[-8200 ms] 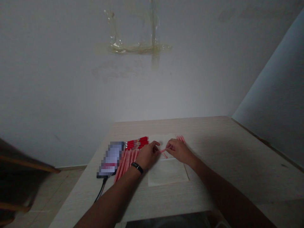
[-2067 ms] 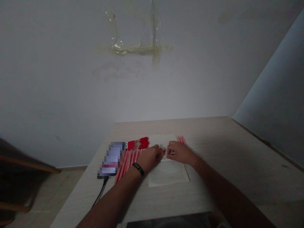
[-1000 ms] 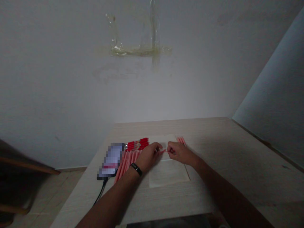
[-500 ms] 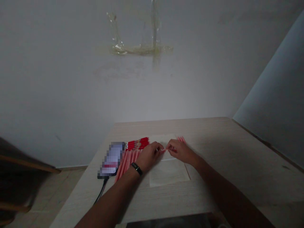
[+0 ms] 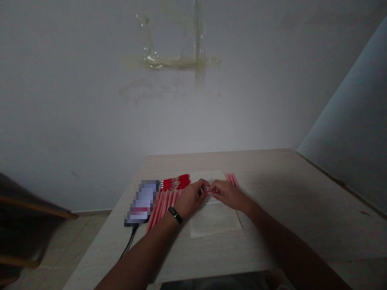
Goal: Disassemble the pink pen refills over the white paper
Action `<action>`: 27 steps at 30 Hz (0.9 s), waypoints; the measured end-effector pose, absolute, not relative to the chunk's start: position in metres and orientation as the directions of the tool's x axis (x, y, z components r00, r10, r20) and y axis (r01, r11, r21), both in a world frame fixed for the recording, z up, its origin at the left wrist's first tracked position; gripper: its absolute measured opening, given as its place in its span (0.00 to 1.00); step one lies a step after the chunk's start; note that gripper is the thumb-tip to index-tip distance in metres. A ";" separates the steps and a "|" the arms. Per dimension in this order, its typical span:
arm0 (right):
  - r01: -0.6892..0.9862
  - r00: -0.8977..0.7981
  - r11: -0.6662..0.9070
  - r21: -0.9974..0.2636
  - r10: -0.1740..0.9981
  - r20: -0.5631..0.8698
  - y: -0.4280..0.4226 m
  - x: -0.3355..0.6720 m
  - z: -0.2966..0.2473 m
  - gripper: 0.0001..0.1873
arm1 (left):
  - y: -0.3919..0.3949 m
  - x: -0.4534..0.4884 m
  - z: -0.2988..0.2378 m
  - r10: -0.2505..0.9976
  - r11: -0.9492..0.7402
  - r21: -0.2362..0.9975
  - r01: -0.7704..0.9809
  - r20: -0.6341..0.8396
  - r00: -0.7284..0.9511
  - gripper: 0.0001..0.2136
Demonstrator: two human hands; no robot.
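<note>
1. Left hand (image 5: pixel 190 197) and right hand (image 5: pixel 227 192) meet fingertip to fingertip at lower centre of the frame. Both are pinched on a thin pink strip (image 5: pixel 208 189) over the top edge of a white sheet (image 5: pixel 215 221).
2. Left of the left hand lies a row of pink sticks (image 5: pixel 161 203), with red pens (image 5: pixel 175 182) above them.
3. Further left, a phone (image 5: pixel 141 201) lies on the table (image 5: pixel 287 193); a smaller pink bundle (image 5: pixel 232 178) sits just above the right hand.

Matt pale wood table (image 5: pixel 290 193); white paper sheet (image 5: pixel 215 219); glossy pens (image 5: pixel 175 182).
</note>
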State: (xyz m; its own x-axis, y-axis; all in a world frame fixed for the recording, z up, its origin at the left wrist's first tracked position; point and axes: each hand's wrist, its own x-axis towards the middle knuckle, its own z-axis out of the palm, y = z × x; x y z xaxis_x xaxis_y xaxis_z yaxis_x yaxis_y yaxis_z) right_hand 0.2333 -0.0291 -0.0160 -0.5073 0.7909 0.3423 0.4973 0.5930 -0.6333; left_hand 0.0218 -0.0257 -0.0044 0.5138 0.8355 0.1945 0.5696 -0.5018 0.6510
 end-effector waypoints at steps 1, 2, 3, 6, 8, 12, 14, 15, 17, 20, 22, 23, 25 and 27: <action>0.486 -0.509 0.589 -0.646 0.791 0.339 -0.028 0.233 -0.017 0.03 | -0.026 0.022 -0.004 0.837 -0.498 0.652 0.572 0.190 0.513 0.12; 0.482 -0.508 0.585 -0.652 0.793 0.336 -0.028 0.233 -0.018 0.03 | -0.026 0.022 -0.004 0.838 -0.495 0.653 0.573 0.185 0.513 0.12; 0.484 -0.506 0.583 -0.653 0.795 0.335 -0.027 0.234 -0.019 0.03 | -0.026 0.022 -0.004 0.838 -0.493 0.654 0.573 0.181 0.514 0.12; 0.497 -0.511 0.591 -0.635 0.791 0.336 -0.026 0.233 -0.020 0.03 | -0.025 0.023 -0.004 0.837 -0.493 0.655 0.572 0.178 0.517 0.12; 0.503 -0.522 0.605 -0.618 0.782 0.341 -0.027 0.232 -0.019 0.02 | -0.025 0.023 -0.005 0.837 -0.493 0.653 0.575 0.176 0.518 0.12; 0.516 -0.534 0.618 -0.593 0.774 0.341 -0.027 0.233 -0.018 0.04 | -0.024 0.023 -0.009 0.843 -0.486 0.648 0.586 0.170 0.511 0.14; 0.576 -0.496 0.601 -0.554 0.795 0.348 -0.027 0.236 -0.018 0.03 | -0.024 0.021 -0.012 0.852 -0.481 0.631 0.609 0.172 0.494 0.16; 0.611 -0.475 0.590 -0.528 0.806 0.352 -0.027 0.238 -0.018 0.02 | -0.024 0.020 -0.013 0.856 -0.480 0.617 0.623 0.176 0.486 0.18; 0.663 -0.447 0.572 -0.484 0.820 0.357 -0.025 0.243 -0.016 0.01 | -0.023 0.018 -0.014 0.857 -0.492 0.578 0.651 0.188 0.480 0.21; 0.671 -0.444 0.572 -0.472 0.819 0.363 -0.021 0.251 -0.013 0.02 | -0.022 0.014 -0.017 0.842 -0.524 0.518 0.676 0.197 0.502 0.21; 0.663 -0.411 0.565 -0.492 0.823 0.391 -0.018 0.254 -0.011 0.02 | -0.021 0.014 -0.018 0.836 -0.536 0.482 0.694 0.187 0.516 0.18; 0.656 -0.391 0.560 -0.507 0.826 0.406 -0.017 0.256 -0.011 0.02 | -0.021 0.014 -0.020 0.835 -0.539 0.465 0.702 0.182 0.519 0.16; 0.642 -0.346 0.546 -0.538 0.833 0.432 -0.015 0.258 -0.011 0.03 | -0.020 0.014 -0.021 0.835 -0.541 0.441 0.717 0.176 0.522 0.14; 0.638 -0.310 0.531 -0.558 0.840 0.445 -0.013 0.260 -0.011 0.03 | -0.020 0.014 -0.022 0.830 -0.548 0.426 0.720 0.169 0.532 0.13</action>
